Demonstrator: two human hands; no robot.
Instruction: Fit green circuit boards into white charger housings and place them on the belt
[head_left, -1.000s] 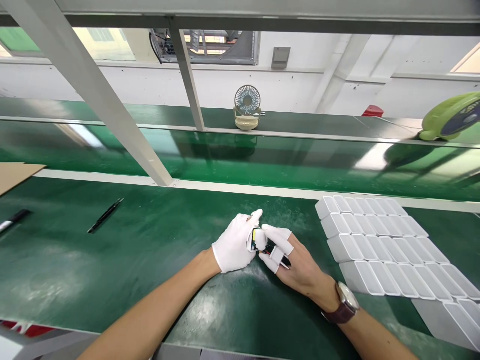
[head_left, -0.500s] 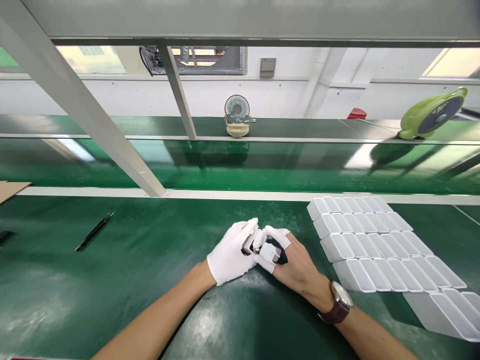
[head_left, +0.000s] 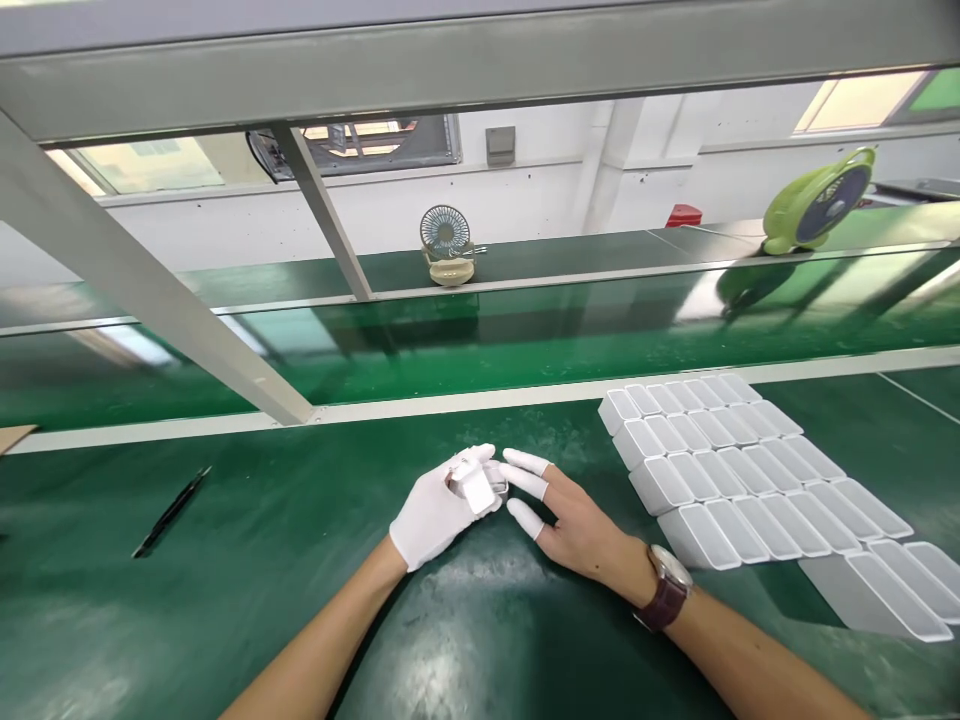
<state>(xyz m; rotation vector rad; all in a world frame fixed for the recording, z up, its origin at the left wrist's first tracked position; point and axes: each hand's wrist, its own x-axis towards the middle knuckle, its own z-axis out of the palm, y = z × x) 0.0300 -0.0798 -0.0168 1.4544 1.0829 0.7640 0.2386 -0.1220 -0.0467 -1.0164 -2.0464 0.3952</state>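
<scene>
Nearest me, past both bare forearms, a watch [head_left: 671, 568] sits on the right wrist. Just beyond it the right hand [head_left: 570, 520] is spread open and holds nothing, its thumb and two fingers in white covers [head_left: 526, 520]. The fingertips point at the white unit [head_left: 477, 487], so close that I can't tell whether one touches. The gloved left hand [head_left: 433, 515] is curled around that unit, keeping it over the middle of the table [head_left: 285, 520]. A pale block shows on top of it, with a rim toward the right hand; the inside is too small to make out.

As I read it, the step in hand is close fingerwork on the unit, with the left hand as the holder. The next touch would call for a steady left grip and a light pinch from the right.

Toward the table's left edge lie black tweezers [head_left: 172, 512], apart from both hands. White cases [head_left: 727, 470] stand in rows on the right, reaching up near the far edge. Cardboard [head_left: 16, 437] pokes in at the far left corner. Across the glossy green strip [head_left: 525, 350], a small fan [head_left: 446, 240] and a green fan [head_left: 814, 205] stand on a ledge.
</scene>
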